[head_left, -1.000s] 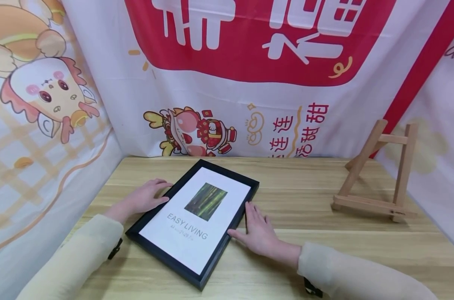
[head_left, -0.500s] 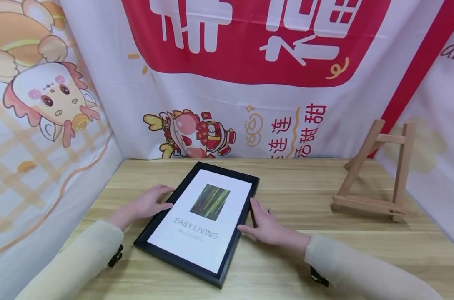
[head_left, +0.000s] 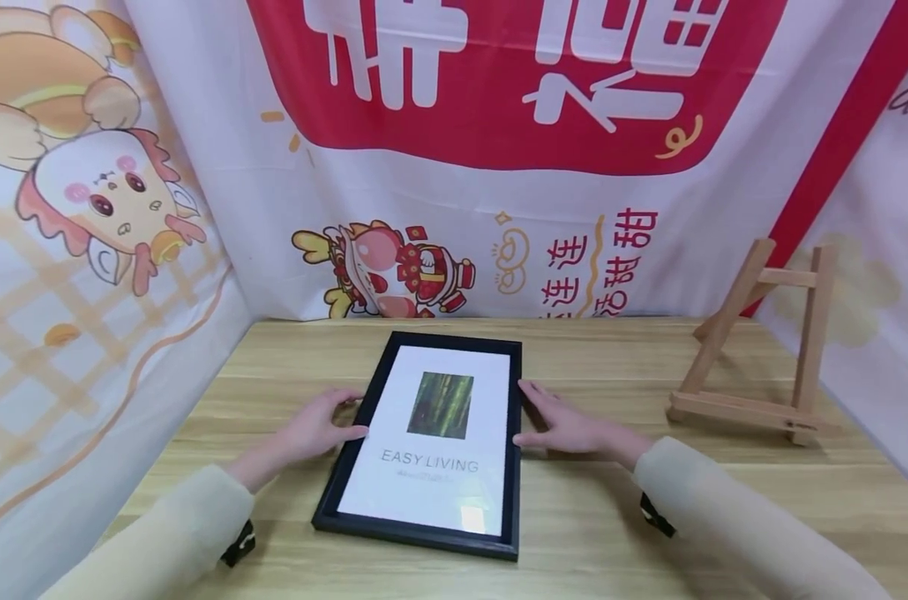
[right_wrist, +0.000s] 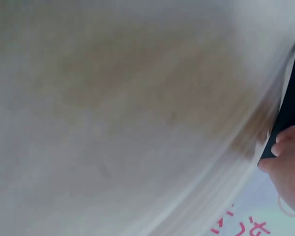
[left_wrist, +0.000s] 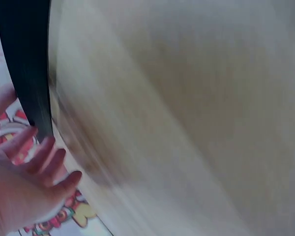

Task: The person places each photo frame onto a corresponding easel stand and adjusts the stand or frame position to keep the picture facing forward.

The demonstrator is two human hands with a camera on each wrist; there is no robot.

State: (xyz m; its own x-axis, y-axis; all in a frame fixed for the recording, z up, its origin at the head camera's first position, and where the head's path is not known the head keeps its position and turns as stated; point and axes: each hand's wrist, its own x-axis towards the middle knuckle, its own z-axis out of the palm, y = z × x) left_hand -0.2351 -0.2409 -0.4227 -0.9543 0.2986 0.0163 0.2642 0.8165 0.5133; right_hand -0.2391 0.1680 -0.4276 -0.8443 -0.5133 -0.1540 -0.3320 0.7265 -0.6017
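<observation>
Flat on the wooden table [head_left: 589, 533] lies a black picture frame [head_left: 416, 537] with a white sheet reading "EASY LIVING" and a small green photo. My left hand [head_left: 320, 429] touches its left side, thumb over the border and fingers extended. In the left wrist view the spread fingers of the left hand [left_wrist: 27, 182] lie along the outer edge of the frame [left_wrist: 27, 54]. My right hand [head_left: 566, 425] rests against the opposite long side, thumb and fingers apart. The right wrist view shows the fingertips of the right hand [right_wrist: 290, 162] right at the frame's edge [right_wrist: 289, 110].
A small wooden easel [head_left: 742, 410] stands at the back right of the table. Behind the table hangs a white cloth [head_left: 454, 192] with red printing. Another printed cloth [head_left: 183, 367] borders the left side.
The frame has turned clockwise and now lies almost straight to the table's edge. Both hands have moved with it along its sides: the right hand rightward, the left hand slightly rightward and nearer.
</observation>
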